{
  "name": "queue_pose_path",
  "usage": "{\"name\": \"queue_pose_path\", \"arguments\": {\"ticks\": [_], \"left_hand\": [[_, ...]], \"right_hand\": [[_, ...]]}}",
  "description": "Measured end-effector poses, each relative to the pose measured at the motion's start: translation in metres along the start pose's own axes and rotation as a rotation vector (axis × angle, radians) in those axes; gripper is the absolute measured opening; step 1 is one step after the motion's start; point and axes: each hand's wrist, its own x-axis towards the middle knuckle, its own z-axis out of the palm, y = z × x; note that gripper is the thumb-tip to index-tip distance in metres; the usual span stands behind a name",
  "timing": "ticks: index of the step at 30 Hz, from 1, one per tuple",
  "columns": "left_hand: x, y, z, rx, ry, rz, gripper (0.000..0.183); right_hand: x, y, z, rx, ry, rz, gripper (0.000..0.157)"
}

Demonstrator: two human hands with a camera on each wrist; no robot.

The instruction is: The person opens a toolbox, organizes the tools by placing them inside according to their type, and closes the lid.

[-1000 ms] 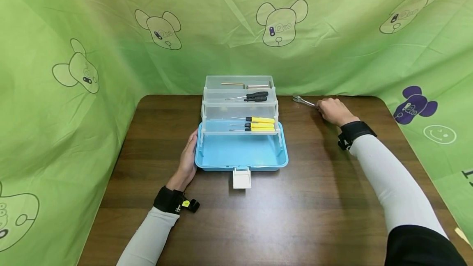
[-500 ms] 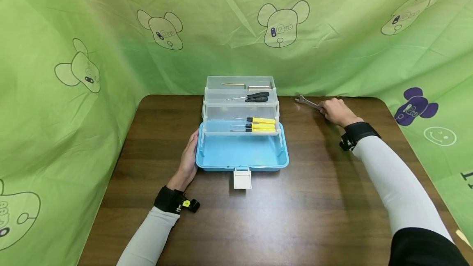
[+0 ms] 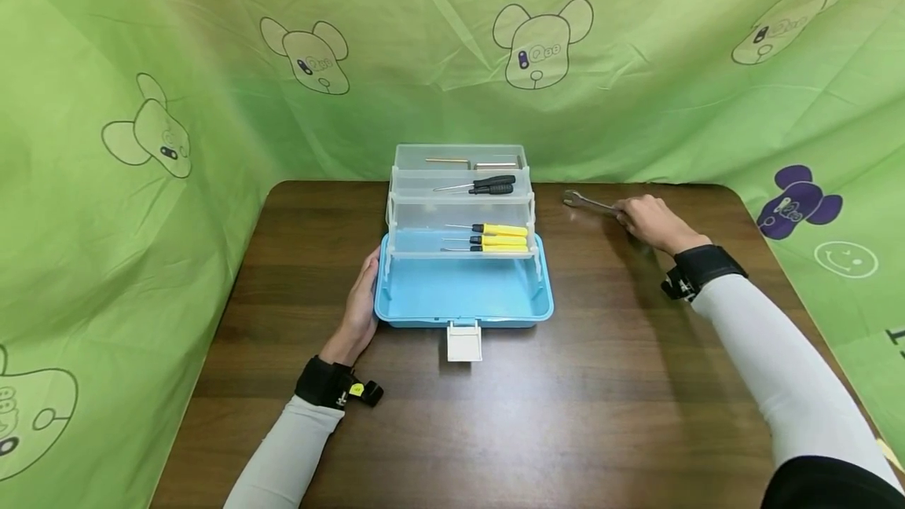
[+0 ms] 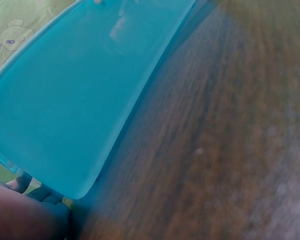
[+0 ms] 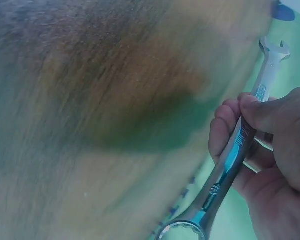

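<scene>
A combination wrench (image 3: 592, 203) is pinched between the thumb and fingers of my right hand (image 3: 652, 220), at the far right of the table. In the right wrist view the wrench (image 5: 230, 160) shows its forked end beyond the thumb and its ring end nearer the camera. My left hand (image 3: 361, 303) rests along the left side of a light blue toolbox (image 3: 459, 289), fingers fairly straight. The left wrist view has the toolbox's blue wall (image 4: 85, 110) large, with part of the hand (image 4: 30, 212) low at the corner.
Clear tiered trays (image 3: 424, 214) stand unfolded above the box. They hold yellow-handled screwdrivers (image 3: 500, 240), black-handled screwdrivers (image 3: 492, 184) and hex keys (image 3: 495, 166). A white latch (image 3: 463, 344) hangs at the front. Green printed cloth (image 3: 424, 61) hangs behind the brown table (image 3: 537, 422).
My right hand has drawn slightly right and toward me with the wrench, which now lies a bit more level in the head view. The left hand and toolbox have stayed put.
</scene>
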Motion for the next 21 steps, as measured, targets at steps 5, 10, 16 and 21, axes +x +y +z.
{"name": "queue_pose_path", "arguments": {"ticks": [5, 10, 16, 21], "left_hand": [[0.001, -0.001, -0.001, 0.001, -0.001, -0.001, 0.057], [0.002, -0.001, -0.001, -0.006, -0.006, 0.002, 0.057], [0.003, -0.002, -0.002, -0.002, -0.013, 0.01, 0.058], [0.003, -0.004, -0.002, -0.002, -0.015, 0.016, 0.058]], "right_hand": [[-0.01, -0.006, -0.007, 0.023, 0.063, -0.039, 0.008], [-0.018, -0.019, -0.019, 0.026, 0.093, -0.072, 0.012], [-0.022, -0.047, -0.037, 0.01, 0.108, -0.119, 0.016], [-0.023, -0.074, -0.052, -0.017, 0.11, -0.167, 0.015]]}}
